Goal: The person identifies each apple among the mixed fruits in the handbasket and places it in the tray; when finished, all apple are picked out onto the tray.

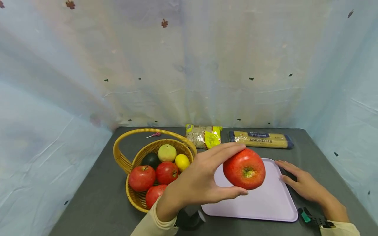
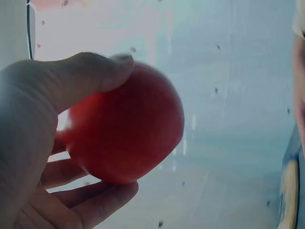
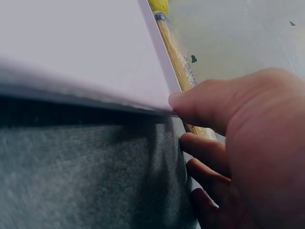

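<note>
My left hand (image 1: 203,178) grips a red apple (image 1: 244,168) between thumb and fingers, held up in front of the lilac tray (image 1: 262,205). The left wrist view shows the thumb over one side of the apple (image 2: 126,129) and the fingers round the other. At the tray's right edge lies my right hand (image 1: 305,183), fingers extended. Its thumb (image 3: 200,102) touches the tray rim in the right wrist view, with the other fingers beside it. Behind my left forearm stands a yellow wicker basket (image 1: 130,195), partly hidden by it.
The basket holds several red apples (image 1: 141,178), a dark green fruit (image 1: 151,160), a pale green fruit (image 1: 167,152) and a yellow lemon (image 1: 182,162). Along the back lie a lollipop (image 1: 153,135), a bag of oats (image 1: 203,136) and a spaghetti packet (image 1: 261,139). Patterned curtains (image 1: 206,65) surround the grey table (image 1: 97,196).
</note>
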Tool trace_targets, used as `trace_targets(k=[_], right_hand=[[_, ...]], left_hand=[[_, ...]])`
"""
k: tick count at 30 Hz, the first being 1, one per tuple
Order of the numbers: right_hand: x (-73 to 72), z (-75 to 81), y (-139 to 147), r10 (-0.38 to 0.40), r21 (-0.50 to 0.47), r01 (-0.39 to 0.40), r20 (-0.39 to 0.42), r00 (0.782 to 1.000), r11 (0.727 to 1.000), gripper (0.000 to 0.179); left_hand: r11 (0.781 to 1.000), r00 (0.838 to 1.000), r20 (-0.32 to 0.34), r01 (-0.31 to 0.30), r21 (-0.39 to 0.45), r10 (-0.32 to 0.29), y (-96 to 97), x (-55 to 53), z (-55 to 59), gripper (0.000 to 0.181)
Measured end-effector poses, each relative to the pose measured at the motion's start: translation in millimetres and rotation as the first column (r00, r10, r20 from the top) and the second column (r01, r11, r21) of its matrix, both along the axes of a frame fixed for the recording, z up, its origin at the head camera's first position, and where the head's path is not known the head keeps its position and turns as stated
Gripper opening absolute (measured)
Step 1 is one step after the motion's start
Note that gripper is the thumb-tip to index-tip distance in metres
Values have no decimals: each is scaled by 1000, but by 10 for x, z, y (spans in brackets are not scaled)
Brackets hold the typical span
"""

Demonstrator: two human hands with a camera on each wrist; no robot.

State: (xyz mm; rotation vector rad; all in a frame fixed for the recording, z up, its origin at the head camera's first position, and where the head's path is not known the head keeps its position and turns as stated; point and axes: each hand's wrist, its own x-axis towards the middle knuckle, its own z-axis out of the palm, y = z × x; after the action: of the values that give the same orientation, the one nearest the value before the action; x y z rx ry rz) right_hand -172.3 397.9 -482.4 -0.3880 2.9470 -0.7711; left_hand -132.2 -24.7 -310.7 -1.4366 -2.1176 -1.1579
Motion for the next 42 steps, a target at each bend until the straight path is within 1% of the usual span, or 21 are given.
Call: trace_targets(k=[4, 8, 10, 13, 18, 20, 25, 27, 30, 33, 36, 39, 42], right_hand=[[8, -2, 18, -17, 5, 17, -7, 1000, 1000, 63], [15, -21, 35, -23, -5, 23, -45, 999, 1000, 58], [17, -32, 36, -23, -8, 22, -61, 998, 1000, 55], [18, -41, 37, -25, -15, 24, -65, 998, 1000, 50], [29, -35, 47, -52, -26, 50, -56, 997, 998, 47], [29, -27, 49, -59, -24, 58, -48, 997, 998, 45], [20, -26, 40, -64, -17, 63, -37, 997, 998, 37], [19, -32, 31, -60, -16, 59, -40, 997, 998, 39], [19, -21, 27, -47, -11, 47, -43, 998, 999, 48], [10, -7, 13, -32, -12, 31, -35, 999, 999, 58], [11, -2, 4, -20, -25, 20, -22, 1000, 999, 61], [23, -7, 3, -19, -24, 19, -16, 1000, 1000, 62], [26, -8, -12, -12, -14, 12, -16, 1000, 1000, 62]], left_hand=[[999, 1000, -1, 21, 39, -21, 261, -32, 41, 92], [995, 1000, -13, 10, 96, -9, 497, -77, 44, 89], [994, 1000, -18, -8, 113, 10, 592, -96, 16, 89], [992, 999, -9, -37, 121, 38, 704, -116, -67, 89], [992, 998, 4, -57, 116, 57, 869, -163, -239, 89], [992, 998, -9, -66, 111, 68, 937, -198, -304, 89], [993, 998, 13, -61, 105, 60, 1091, -287, -460, 90], [993, 997, 32, -67, 92, 65, 1136, -326, -530, 90], [993, 994, 52, -103, 50, 100, 1200, -403, -656, 88], [988, 984, 81, -156, -5, 156, 1246, -501, -815, 86], [979, 970, 130, -198, -55, 203, 1286, -590, -989, 84], [971, 956, 181, -212, -109, 229, 1317, -672, -1156, 81], [961, 942, 224, -211, -176, 248, 1335, -737, -1293, 78]])
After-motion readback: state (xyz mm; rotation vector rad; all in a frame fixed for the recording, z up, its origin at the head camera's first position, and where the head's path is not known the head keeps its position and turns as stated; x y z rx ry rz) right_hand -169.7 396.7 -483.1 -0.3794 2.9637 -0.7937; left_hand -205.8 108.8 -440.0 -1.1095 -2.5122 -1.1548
